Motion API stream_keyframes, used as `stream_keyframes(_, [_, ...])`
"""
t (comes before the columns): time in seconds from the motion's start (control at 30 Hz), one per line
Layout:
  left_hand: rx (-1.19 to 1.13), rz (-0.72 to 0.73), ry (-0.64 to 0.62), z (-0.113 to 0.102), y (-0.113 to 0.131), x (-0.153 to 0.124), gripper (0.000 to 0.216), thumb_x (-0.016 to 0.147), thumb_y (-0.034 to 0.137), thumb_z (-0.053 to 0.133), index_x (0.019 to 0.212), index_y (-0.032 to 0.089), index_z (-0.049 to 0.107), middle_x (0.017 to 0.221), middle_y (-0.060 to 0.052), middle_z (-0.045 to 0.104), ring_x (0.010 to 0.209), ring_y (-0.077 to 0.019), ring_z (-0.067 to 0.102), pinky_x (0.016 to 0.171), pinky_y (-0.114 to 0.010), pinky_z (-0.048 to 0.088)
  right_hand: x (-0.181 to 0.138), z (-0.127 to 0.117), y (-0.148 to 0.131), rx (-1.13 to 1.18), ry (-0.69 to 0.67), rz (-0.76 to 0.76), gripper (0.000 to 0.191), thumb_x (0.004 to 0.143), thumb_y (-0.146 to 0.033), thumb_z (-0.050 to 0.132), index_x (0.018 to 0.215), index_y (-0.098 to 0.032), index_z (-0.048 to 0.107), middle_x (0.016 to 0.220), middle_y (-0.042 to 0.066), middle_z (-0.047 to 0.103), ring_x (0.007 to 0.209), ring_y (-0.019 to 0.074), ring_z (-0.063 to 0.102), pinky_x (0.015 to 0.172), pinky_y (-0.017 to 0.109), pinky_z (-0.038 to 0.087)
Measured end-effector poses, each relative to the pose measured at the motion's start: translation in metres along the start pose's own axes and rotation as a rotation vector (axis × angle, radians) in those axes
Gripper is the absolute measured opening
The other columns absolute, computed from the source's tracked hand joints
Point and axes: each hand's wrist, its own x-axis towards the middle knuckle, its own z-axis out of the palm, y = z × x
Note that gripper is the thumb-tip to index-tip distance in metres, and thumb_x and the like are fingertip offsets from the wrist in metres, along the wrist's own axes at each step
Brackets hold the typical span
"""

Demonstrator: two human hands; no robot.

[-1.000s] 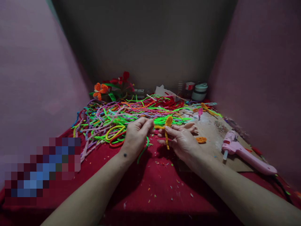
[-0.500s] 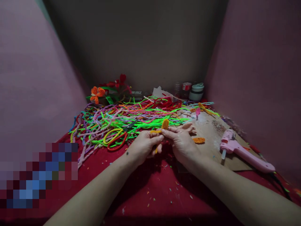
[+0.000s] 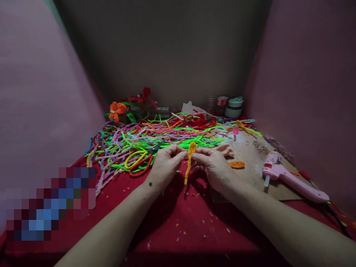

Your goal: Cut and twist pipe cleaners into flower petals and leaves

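A yellow-orange pipe cleaner (image 3: 191,148) is bent into a narrow loop at the top, its twisted tail hanging straight down. My right hand (image 3: 219,165) pinches it at the base of the loop between thumb and forefinger. From the other side, the closed thumb and forefinger of my left hand (image 3: 168,161) meet at its left edge; their exact grip is partly hidden. Scissors (image 3: 139,163) with yellow and red handles lie just left of my left hand. Beyond my right hand are an orange looped piece (image 3: 237,165) and a pale pink bundle (image 3: 224,150).
A heap of multicoloured pipe cleaners (image 3: 155,129) spreads behind my hands. Right of it, a pink glue gun (image 3: 294,180) rests on a cardboard sheet (image 3: 250,178). At the back stand pipe-cleaner flowers (image 3: 118,110) and a lidded cup (image 3: 234,107). Scraps dot the red cloth (image 3: 194,230).
The tail of the pipe cleaner, earlier running sideways into my left hand, now hangs down. My left fingers have shifted slightly up and left. The view has moved a little.
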Motion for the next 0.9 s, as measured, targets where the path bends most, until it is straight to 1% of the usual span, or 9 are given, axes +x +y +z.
stream_keyframes(0.07, [0.013,-0.008,-0.025,-0.001,0.001,0.000,0.018,0.070,0.033,0.062,0.070,0.015,0.057,0.043,0.008,0.042,0.035,-0.0037,0.030,0.038,-0.018,0.021,0.002,-0.001,0.001,-0.027,0.022,-0.010,0.012,0.059,-0.021,0.067,0.062,-0.014,0.057,0.054,-0.003,0.053,0.048,0.0077,0.046,0.048,0.021,0.037])
stream_keyframes(0.17, [0.058,-0.020,-0.051,0.000,0.003,0.000,0.018,0.068,0.031,0.064,0.070,0.014,0.058,0.045,0.007,0.045,0.037,-0.0039,0.033,0.038,-0.017,0.022,0.004,-0.002,0.004,-0.044,0.004,-0.001,0.010,0.059,-0.019,0.065,0.060,-0.014,0.056,0.052,-0.003,0.052,0.045,0.0074,0.046,0.046,0.021,0.037])
stream_keyframes(0.3, [0.082,-0.043,-0.062,0.000,0.005,-0.001,0.019,0.067,0.032,0.063,0.066,0.014,0.057,0.044,0.006,0.044,0.037,-0.0040,0.033,0.038,-0.017,0.022,0.005,-0.004,0.008,-0.090,-0.017,0.001,0.010,0.060,-0.019,0.065,0.057,-0.014,0.057,0.050,-0.003,0.053,0.044,0.0075,0.045,0.046,0.021,0.035])
stream_keyframes(0.47, [0.058,-0.062,-0.082,-0.001,0.004,-0.001,0.023,0.067,0.035,0.063,0.063,0.013,0.056,0.045,0.005,0.046,0.039,-0.0044,0.035,0.039,-0.017,0.023,0.005,-0.005,0.009,-0.071,-0.040,-0.049,0.011,0.062,-0.024,0.066,0.063,-0.014,0.061,0.055,-0.002,0.056,0.048,0.0086,0.048,0.050,0.023,0.037])
stream_keyframes(0.53, [-0.023,-0.085,-0.113,-0.002,0.003,0.000,0.022,0.067,0.034,0.063,0.063,0.014,0.054,0.044,0.006,0.044,0.038,-0.0040,0.034,0.038,-0.017,0.023,0.006,-0.005,0.007,-0.064,-0.049,-0.050,0.013,0.062,-0.025,0.068,0.065,-0.015,0.061,0.057,-0.001,0.057,0.049,0.0094,0.050,0.051,0.023,0.039])
stream_keyframes(0.6, [-0.169,-0.121,-0.163,-0.004,0.000,0.002,0.020,0.067,0.033,0.063,0.067,0.015,0.054,0.046,0.007,0.043,0.037,-0.0038,0.033,0.038,-0.017,0.023,0.006,-0.005,0.005,-0.056,-0.033,-0.060,0.014,0.063,-0.026,0.068,0.065,-0.015,0.061,0.058,-0.001,0.057,0.050,0.0095,0.050,0.053,0.024,0.039])
stream_keyframes(0.7, [-0.292,-0.148,-0.215,-0.005,-0.004,0.005,0.021,0.066,0.032,0.066,0.076,0.016,0.056,0.053,0.006,0.049,0.040,-0.0042,0.037,0.041,-0.018,0.028,0.006,-0.004,0.002,-0.031,0.019,-0.103,0.014,0.064,-0.026,0.067,0.065,-0.014,0.060,0.057,-0.002,0.055,0.050,0.0087,0.049,0.052,0.023,0.039])
stream_keyframes(0.8, [-0.211,-0.126,-0.239,-0.004,-0.006,0.006,0.021,0.064,0.031,0.067,0.074,0.014,0.061,0.058,0.003,0.054,0.045,-0.0052,0.041,0.045,-0.019,0.031,0.005,-0.004,0.001,-0.010,0.050,-0.105,0.012,0.063,-0.024,0.067,0.065,-0.015,0.060,0.057,-0.002,0.055,0.049,0.0082,0.048,0.050,0.022,0.038])
stream_keyframes(0.9, [-0.151,-0.106,-0.215,-0.002,-0.004,0.004,0.016,0.063,0.027,0.067,0.070,0.013,0.061,0.057,0.003,0.055,0.046,-0.0066,0.043,0.046,-0.021,0.031,0.005,-0.005,0.000,-0.053,0.018,-0.090,0.011,0.060,-0.021,0.068,0.065,-0.014,0.061,0.058,-0.002,0.056,0.048,0.0080,0.047,0.048,0.022,0.036])
